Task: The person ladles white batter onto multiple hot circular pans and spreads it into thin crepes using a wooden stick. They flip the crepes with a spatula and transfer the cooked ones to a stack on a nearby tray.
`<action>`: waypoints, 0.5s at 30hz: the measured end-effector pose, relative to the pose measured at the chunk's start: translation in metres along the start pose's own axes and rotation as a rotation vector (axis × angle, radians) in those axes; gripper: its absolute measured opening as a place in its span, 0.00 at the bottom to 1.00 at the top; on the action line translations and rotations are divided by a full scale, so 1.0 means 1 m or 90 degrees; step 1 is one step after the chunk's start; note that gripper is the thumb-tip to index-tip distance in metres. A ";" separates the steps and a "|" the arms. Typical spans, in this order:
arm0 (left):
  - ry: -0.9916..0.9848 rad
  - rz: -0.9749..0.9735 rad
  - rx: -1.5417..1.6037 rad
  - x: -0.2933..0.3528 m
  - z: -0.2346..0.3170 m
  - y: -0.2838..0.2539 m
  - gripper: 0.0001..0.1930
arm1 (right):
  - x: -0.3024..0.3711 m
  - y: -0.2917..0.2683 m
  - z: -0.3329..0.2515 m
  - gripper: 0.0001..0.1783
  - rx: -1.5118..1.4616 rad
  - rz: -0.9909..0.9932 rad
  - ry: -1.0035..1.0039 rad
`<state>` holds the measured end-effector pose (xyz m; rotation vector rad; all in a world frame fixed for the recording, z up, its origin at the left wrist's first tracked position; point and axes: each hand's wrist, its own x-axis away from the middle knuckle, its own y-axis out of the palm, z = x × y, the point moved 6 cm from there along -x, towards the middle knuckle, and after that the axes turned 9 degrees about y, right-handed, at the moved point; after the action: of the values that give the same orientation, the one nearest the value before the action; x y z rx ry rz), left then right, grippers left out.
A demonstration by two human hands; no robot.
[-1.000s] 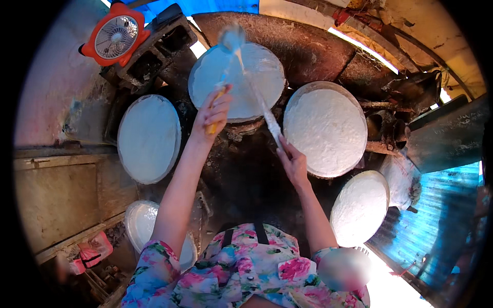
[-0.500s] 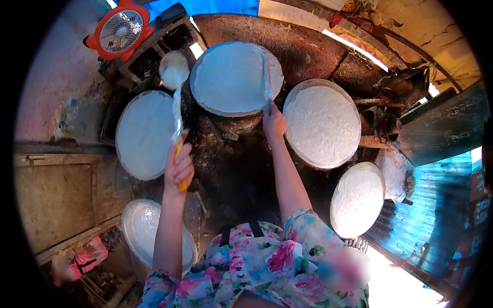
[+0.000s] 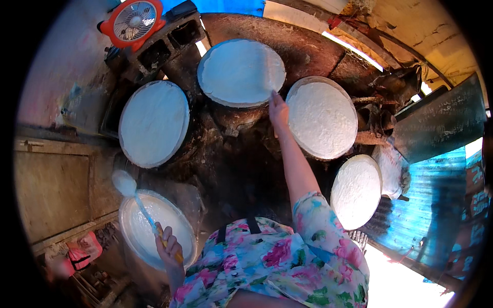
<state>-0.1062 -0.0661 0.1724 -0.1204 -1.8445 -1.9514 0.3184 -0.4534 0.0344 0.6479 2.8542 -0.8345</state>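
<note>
Four round discs topped with white form an arc across the frame. One (image 3: 239,72) sits at the upper centre, one (image 3: 154,124) at the left, one (image 3: 323,120) right of centre and one (image 3: 357,192) farther down at the right. The two toward the left look smooth; the two toward the right look rougher and lumpy.

At the lower left, the left hand (image 3: 168,245) has its fingers closed around the yellow handle of a ladle (image 3: 124,183). The ladle's pale shaft slants up and left across a wide round basin (image 3: 192,251) with glossy white contents, and its whitish, blurred head shows by the basin's upper left rim; whether the two touch cannot be told.

The right hand (image 3: 279,114), its fingers drawn together, is clamped on a pale flat stick (image 3: 267,72) at the right side of the upper centre disc. The stick is blurred against the white, so its contact with the surface is unclear.

An orange fan (image 3: 134,21) stands at the upper left, near a hollow block (image 3: 169,43). Blue corrugated sheeting (image 3: 434,177) fills the right side, below a dark board (image 3: 439,120).
</note>
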 end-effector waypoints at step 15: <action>0.021 0.064 0.197 0.054 0.028 -0.082 0.23 | 0.053 -0.002 0.007 0.21 0.134 -0.084 0.106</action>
<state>-0.1926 -0.0526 0.1188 -0.0813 -2.0502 -1.5697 0.2700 -0.4388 0.0186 0.5814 3.0112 -1.1660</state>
